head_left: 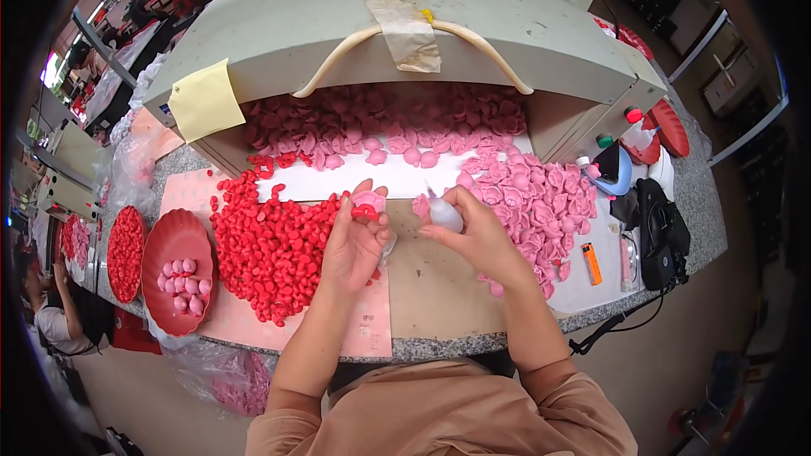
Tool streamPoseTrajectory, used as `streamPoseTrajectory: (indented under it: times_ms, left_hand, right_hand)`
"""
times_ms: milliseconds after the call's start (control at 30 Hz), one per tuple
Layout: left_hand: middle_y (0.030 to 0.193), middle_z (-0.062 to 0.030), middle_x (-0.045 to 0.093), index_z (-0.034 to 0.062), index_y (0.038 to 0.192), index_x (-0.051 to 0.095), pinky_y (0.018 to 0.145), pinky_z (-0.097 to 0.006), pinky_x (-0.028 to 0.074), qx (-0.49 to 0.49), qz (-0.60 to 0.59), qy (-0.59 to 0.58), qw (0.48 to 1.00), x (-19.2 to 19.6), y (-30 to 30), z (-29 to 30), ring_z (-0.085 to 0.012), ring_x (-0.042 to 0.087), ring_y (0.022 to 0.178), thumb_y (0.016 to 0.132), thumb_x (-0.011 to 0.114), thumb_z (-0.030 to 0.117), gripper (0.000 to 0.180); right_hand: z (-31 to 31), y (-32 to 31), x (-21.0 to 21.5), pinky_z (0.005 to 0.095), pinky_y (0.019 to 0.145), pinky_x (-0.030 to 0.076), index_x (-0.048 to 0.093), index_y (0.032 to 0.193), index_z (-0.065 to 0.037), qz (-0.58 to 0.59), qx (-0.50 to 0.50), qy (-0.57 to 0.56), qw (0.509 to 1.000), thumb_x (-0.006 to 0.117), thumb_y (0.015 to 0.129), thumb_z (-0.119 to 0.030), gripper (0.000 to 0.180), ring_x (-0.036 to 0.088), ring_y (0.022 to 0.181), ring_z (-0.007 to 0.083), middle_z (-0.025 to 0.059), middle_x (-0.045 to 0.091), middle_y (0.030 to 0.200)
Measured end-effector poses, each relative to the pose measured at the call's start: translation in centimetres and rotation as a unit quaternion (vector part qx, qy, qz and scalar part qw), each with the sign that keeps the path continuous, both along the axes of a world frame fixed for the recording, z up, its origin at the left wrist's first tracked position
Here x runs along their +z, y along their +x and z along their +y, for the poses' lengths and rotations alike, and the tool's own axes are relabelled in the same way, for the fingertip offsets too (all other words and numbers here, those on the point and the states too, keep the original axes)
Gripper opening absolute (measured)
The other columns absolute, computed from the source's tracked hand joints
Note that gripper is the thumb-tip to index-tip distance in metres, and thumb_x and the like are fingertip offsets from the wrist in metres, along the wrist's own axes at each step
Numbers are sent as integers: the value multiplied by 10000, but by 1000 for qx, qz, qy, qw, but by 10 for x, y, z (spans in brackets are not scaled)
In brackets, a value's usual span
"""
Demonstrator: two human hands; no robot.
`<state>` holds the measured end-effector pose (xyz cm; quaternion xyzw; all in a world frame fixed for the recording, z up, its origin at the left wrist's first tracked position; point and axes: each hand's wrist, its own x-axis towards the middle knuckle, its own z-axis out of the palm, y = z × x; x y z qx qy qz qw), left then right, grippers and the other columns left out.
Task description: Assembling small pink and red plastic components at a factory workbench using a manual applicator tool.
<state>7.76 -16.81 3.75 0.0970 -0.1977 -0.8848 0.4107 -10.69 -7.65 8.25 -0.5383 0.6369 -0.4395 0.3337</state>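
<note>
Above the bench, my left hand (351,252) is turned palm up, its fingers curled round a small red plastic piece (365,212) with a pink petal-like piece (370,199) against it. My right hand (480,235) grips a whitish squeeze bottle (446,215), its thin nozzle pointing up and away. Another pink petal-like piece (421,206) shows at the tips of the right fingers; whether it is pinched there or only touching, I cannot tell. A heap of red pieces (274,249) lies left of my left hand. Pink petal-like pieces (541,203) are piled right of my right hand.
A grey box-like housing (321,0) arches over the far side, with more pink pieces beneath it. Left stands a red scalloped tray (152,241) holding pink pieces. At right lie an orange lighter (591,264), a black pouch (661,236) and a blue container (621,176).
</note>
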Motion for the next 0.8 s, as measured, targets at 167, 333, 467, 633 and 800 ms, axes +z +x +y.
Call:
streamPoseTrajectory:
  times_ms: [167,333,467,633,800]
  left_hand:
    - [1231,-107,520,18,1340,369,738,-263,475,-42,-38,36,998,-1,-6,3,-125,546,885,974,418,363,505]
    - [1215,-127,520,14,1331,361,749,-240,469,-69,-117,-3,991,17,-14,15,-112,531,868,976,419,345,489]
    - [1164,-97,542,32,1336,360,742,-251,463,-83,-102,-11,991,5,-11,16,-112,530,861,973,415,364,495]
    - [1053,-60,563,67,1349,355,740,-286,452,-84,-139,9,987,7,-15,20,-116,526,845,956,444,398,522]
    - [1077,-51,575,44,1356,375,783,-286,446,-93,-129,11,987,3,-14,19,-108,517,925,966,433,379,518]
  right_hand:
    - [4,-7,22,207,637,437,483,1008,-40,-97,5,-70,993,667,840,-116,260,526,741,64,9,537,826]
    - [4,-11,15,183,556,380,515,960,-41,-257,-58,-120,957,625,882,-201,209,463,643,44,-1,529,795]
    - [1,-15,9,191,521,349,518,942,-46,-275,-80,-187,940,605,898,-246,222,414,603,34,-8,519,788]
    - [-1,-14,4,212,555,390,535,934,-30,-210,-105,-198,952,631,881,-236,233,475,642,53,-2,549,794]
    - [-3,-12,1,195,565,370,531,911,-27,-85,-99,-181,975,648,871,-228,236,443,671,37,-13,522,789]
